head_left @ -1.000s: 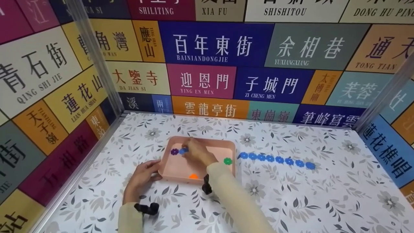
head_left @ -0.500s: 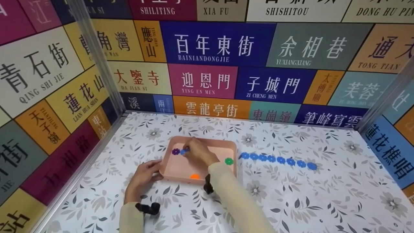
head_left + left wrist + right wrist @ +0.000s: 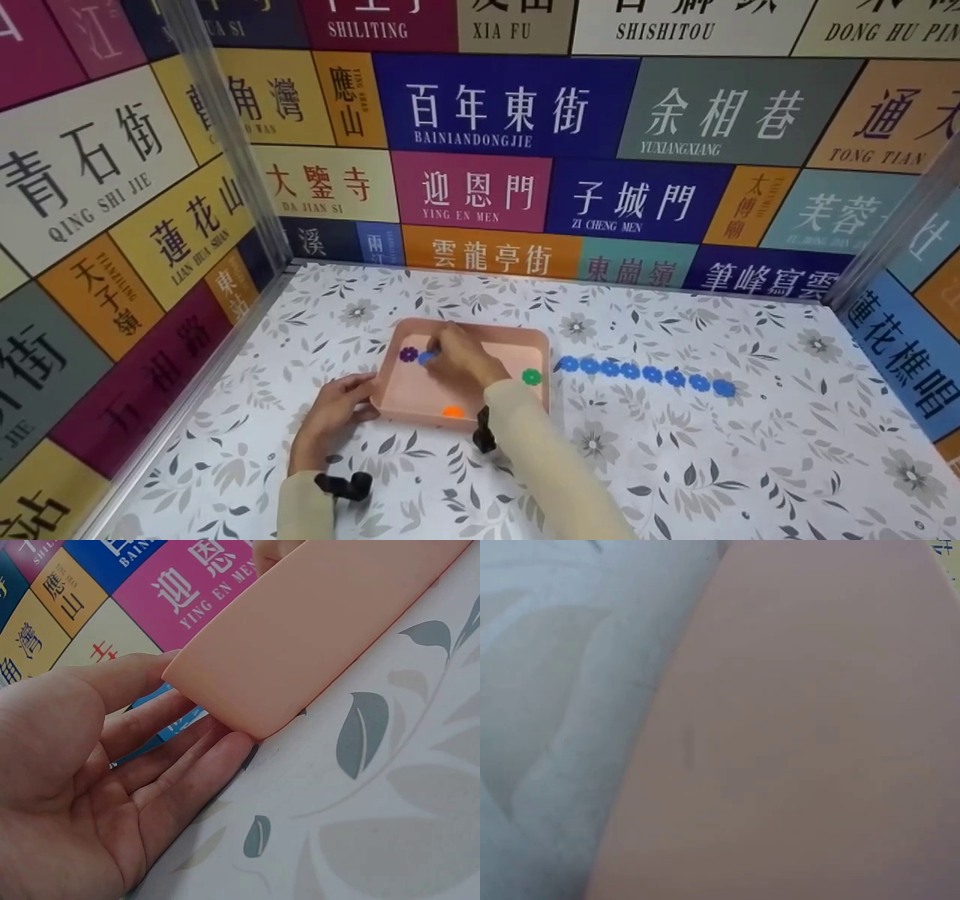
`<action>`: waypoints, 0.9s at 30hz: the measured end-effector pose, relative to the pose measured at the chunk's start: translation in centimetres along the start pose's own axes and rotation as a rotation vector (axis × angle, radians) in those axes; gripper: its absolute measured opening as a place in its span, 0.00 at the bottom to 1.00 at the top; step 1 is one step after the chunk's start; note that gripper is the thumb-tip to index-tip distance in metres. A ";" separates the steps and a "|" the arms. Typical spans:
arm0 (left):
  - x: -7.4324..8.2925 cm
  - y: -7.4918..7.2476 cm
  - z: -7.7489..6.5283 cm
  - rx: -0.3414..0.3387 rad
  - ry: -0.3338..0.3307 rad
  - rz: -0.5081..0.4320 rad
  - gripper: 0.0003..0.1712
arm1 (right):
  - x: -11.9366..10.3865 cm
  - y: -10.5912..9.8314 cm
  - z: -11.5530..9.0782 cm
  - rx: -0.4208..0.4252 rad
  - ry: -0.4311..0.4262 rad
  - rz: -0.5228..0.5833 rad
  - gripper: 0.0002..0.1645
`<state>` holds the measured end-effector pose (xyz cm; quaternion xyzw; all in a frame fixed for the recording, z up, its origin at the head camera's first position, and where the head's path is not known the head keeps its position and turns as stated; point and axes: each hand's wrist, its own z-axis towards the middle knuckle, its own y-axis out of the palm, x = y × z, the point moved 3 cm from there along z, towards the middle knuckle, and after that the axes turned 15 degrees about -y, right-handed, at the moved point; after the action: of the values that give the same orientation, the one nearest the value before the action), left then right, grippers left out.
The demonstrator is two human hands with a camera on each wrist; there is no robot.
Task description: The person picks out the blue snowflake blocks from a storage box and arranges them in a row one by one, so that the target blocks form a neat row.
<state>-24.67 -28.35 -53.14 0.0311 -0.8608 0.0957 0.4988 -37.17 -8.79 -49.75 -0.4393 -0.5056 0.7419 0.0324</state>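
Note:
My right hand [image 3: 461,356] reaches into the pink tray [image 3: 420,416], its fingers pinching a blue flower-shaped disc [image 3: 427,358] that they partly cover. Just left of that piece lies a purple flower-shaped disc [image 3: 409,355]. My left hand [image 3: 337,405] touches the tray's left side. In the left wrist view, its fairly straight fingers [image 3: 187,784] meet the tray's corner and outer wall. A green flower-shaped disc [image 3: 531,376] lies at the tray's right side. Near the front wall an orange piece [image 3: 453,412] shows only in part. The right wrist view holds just the blurred tray wall [image 3: 780,727].
To the right of the tray, several blue flower-shaped discs [image 3: 652,374] form a row on the floral tablecloth [image 3: 750,450]. Sign-covered panels [image 3: 472,191] stand behind the table and at both sides.
Both hands stay nearly in place; the right fingers shift slightly over the blue disc. A small gap shows between the purple and blue discs now. The head view tilts a little.

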 end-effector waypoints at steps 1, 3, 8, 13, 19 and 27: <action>0.0 0.0 0.0 -0.005 0.004 -0.014 0.24 | 0.0 0.0 0.0 0.005 -0.008 -0.009 0.13; -0.1 0.1 0.0 -0.016 0.014 -0.034 0.24 | 0.0 0.1 -0.1 0.012 -0.017 -0.021 0.14; 0.0 0.0 -0.2 -0.023 0.019 -0.039 0.25 | 0.0 0.0 -0.3 0.012 0.006 -0.004 0.13; 0.0 -0.1 -0.2 -0.012 0.002 -0.011 0.26 | 0.1 0.0 -0.3 0.001 0.008 0.005 0.17; 0.0 0.0 0.0 -0.008 -0.016 -0.007 0.24 | 0.2 -0.1 -0.5 -0.017 -0.010 0.000 0.14; -0.1 0.0 0.1 -0.020 -0.010 -0.035 0.25 | 0.3 0.0 -0.6 -0.002 -0.008 0.025 0.14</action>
<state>-24.70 -28.39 -53.27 0.0419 -0.8635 0.0782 0.4965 -36.98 -8.17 -50.00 -0.4425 -0.5009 0.7436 0.0207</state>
